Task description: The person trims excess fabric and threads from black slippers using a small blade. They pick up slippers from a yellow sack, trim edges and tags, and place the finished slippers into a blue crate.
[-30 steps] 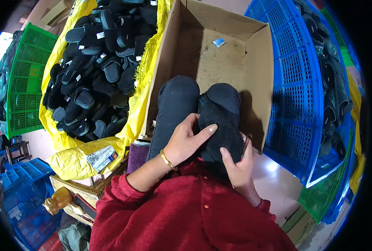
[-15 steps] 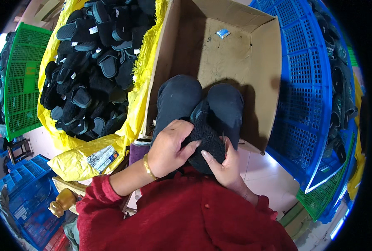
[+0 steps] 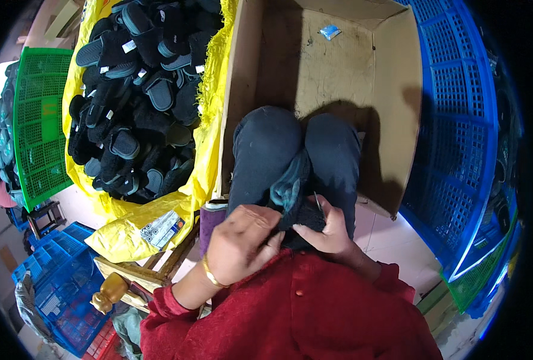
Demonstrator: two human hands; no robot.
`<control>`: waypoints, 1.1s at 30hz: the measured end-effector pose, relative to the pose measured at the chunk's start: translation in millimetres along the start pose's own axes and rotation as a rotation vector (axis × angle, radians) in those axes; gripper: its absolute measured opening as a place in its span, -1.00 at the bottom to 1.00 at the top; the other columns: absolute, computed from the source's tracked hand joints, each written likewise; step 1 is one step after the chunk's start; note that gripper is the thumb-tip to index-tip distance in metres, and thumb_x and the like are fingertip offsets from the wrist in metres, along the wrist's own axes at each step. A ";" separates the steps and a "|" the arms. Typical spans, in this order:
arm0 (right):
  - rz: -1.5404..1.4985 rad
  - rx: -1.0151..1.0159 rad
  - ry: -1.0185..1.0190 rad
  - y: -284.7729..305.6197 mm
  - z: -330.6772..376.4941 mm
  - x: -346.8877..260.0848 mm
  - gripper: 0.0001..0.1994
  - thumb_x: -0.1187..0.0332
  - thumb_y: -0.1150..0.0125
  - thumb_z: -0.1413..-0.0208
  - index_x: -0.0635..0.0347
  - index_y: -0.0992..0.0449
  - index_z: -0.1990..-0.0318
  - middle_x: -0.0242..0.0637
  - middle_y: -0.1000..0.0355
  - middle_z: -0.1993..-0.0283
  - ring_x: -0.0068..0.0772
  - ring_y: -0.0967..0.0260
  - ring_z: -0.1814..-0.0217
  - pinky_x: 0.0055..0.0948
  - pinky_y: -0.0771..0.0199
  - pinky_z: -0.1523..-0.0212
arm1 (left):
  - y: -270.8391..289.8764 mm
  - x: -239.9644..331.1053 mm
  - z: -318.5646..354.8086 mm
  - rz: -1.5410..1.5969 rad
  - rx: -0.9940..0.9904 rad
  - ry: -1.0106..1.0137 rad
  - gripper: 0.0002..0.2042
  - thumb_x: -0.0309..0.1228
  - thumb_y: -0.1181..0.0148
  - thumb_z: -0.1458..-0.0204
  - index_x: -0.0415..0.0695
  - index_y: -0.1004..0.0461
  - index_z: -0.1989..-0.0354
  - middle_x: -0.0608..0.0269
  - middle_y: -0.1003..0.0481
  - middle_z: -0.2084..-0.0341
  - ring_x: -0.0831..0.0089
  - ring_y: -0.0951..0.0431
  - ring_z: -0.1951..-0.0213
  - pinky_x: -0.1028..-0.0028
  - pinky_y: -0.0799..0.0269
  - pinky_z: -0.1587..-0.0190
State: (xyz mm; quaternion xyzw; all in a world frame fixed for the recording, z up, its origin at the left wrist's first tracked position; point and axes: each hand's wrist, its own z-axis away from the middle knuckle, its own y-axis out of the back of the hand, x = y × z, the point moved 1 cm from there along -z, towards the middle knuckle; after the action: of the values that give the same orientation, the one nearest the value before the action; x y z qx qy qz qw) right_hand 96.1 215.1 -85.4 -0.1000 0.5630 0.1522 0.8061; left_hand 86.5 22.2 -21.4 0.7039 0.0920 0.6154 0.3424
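A black fuzzy slipper (image 3: 308, 217) lies in my lap between my knees, its dark teal-grey sole side (image 3: 287, 186) turned partly up. My left hand (image 3: 245, 240) has closed on its left edge, fingers bent and thumb pressed in. From the other side my right hand (image 3: 327, 229) grips the fuzzy part, thumb along its near edge. A thin pointed metal tip (image 3: 318, 201) sticks up by the right fingers; the rest of that tool is hidden. At the far left, a yellow woven sack (image 3: 209, 138) holds many similar slippers (image 3: 125, 144).
Beyond my knees stands an open cardboard box (image 3: 395, 120) with a small blue-white packet (image 3: 330, 32) inside. Blue plastic crates (image 3: 458, 132) flank it on the right. At left are a green crate (image 3: 41, 126), a blue crate (image 3: 56, 294), a wooden stool (image 3: 128, 273) and a gold figurine (image 3: 109, 292).
The slipper has been turned, so more of its teal-grey side shows and less fuzzy surface. Both hands have shifted slightly right and nearer in the picture, and the whole view has swung a little.
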 end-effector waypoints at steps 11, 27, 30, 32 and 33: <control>0.666 0.138 0.474 6.5 44.3 -13.6 -0.58 0.25 -0.45 0.19 0.36 -0.41 0.27 -0.29 -0.34 0.62 -0.36 -0.36 0.65 -0.44 -0.35 0.62 | -10.0 -20.6 -88.4 -0.130 -0.314 -0.083 -0.77 -0.35 -0.32 0.14 -0.13 -0.54 0.29 0.23 -0.47 0.49 0.29 -0.49 0.39 0.35 -0.41 0.36; 0.741 0.138 0.479 3.2 58.2 -4.4 -0.49 0.16 -0.41 0.14 0.43 -0.39 0.18 -0.17 -0.42 0.51 -0.25 -0.42 0.58 -0.40 -0.43 0.54 | -0.4 -21.6 -101.8 0.237 -0.222 0.257 -0.86 -0.42 -0.23 -0.05 -0.25 -0.50 0.44 0.46 -0.43 0.58 0.70 -0.35 0.49 0.65 -0.29 0.42; 0.741 0.142 0.488 4.9 61.5 -4.4 -0.45 0.08 -0.38 0.12 0.43 -0.38 0.16 -0.19 -0.39 0.53 -0.25 -0.41 0.58 -0.39 -0.42 0.54 | -2.5 -24.2 -93.6 0.166 -0.134 0.154 -0.87 -0.42 -0.23 -0.05 -0.24 -0.53 0.37 0.41 -0.47 0.55 0.69 -0.39 0.46 0.64 -0.32 0.39; 0.758 0.142 0.502 7.0 63.4 -1.3 -0.41 -0.02 -0.32 0.08 0.40 -0.36 0.16 -0.26 -0.34 0.57 -0.30 -0.38 0.60 -0.39 -0.39 0.57 | -6.2 -24.0 -88.6 0.073 -0.055 -0.028 -0.87 -0.42 -0.23 -0.05 -0.23 -0.55 0.32 0.38 -0.50 0.54 0.69 -0.42 0.44 0.63 -0.35 0.37; 0.735 0.088 0.485 8.3 64.0 -0.4 -0.40 -0.03 -0.30 0.07 0.39 -0.35 0.14 -0.24 -0.36 0.54 -0.28 -0.40 0.57 -0.38 -0.41 0.54 | -6.2 -14.1 -84.5 0.037 -0.128 0.080 -0.83 -0.40 -0.26 -0.01 -0.18 -0.56 0.24 0.28 -0.53 0.53 0.64 -0.47 0.43 0.62 -0.37 0.35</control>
State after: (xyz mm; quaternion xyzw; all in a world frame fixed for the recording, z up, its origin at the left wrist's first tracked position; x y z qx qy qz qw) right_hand 149.2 244.1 -62.7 0.1082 0.7401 0.3767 0.5465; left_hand 6.5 50.2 -35.7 0.6570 0.0530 0.6538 0.3716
